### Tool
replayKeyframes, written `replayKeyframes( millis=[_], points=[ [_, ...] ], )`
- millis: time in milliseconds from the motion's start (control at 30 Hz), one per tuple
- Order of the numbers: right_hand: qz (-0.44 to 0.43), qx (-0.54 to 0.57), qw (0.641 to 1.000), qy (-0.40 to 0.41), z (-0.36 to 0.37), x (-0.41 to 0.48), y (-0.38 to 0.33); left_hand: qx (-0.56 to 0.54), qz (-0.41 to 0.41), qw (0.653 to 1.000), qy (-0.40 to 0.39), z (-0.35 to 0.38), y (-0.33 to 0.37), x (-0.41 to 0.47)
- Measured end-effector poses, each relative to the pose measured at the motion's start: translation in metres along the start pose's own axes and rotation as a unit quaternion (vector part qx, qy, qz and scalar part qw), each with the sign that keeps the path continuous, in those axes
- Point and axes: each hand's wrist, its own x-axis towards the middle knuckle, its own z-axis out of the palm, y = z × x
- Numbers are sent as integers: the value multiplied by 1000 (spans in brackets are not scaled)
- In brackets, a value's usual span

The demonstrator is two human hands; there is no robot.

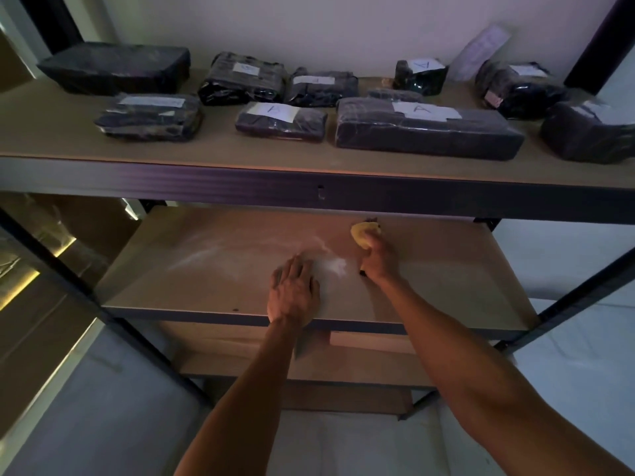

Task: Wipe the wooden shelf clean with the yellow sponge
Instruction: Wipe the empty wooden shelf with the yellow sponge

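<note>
Yellow sponge (362,235), gripped by the right hand (379,261) with fingers curled round it, sits toward the back of the shelf (446,269), and the white dust (335,266) lies just to its left and nearer the front, between it and the left hand (292,290), which rests flat with fingers straight.

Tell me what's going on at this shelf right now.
A person is wiping the lower wooden shelf. The right hand grips a yellow sponge pressed on the board towards the back, while the left hand rests flat nearer the front edge. White dusty smears lie between the hands and further left, so that part is not yet clean. Dark wrapped packages sit on the shelf above.
</note>
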Motion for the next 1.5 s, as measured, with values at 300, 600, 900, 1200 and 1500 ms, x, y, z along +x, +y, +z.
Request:
replayKeyframes(
  millis=[300,600,900,1200,1500],
  points=[
    [20,6,999,27,-14,14,14,-8,8,1000,14,0,-2,0],
    [-125,77,980,-132,3,-24,-13,-16,10,999,27,1,-2,0],
    [-32,66,997,-25,12,-37,-15,-7,3,1000,28,3,-3,3],
    [77,-20,995,54,-48,-43,52,-7,1,1000,20,2,-3,2],
    [-35,64,997,23,-21,-65,-9,-7,14,999,30,1,-2,-3]
  ],
)
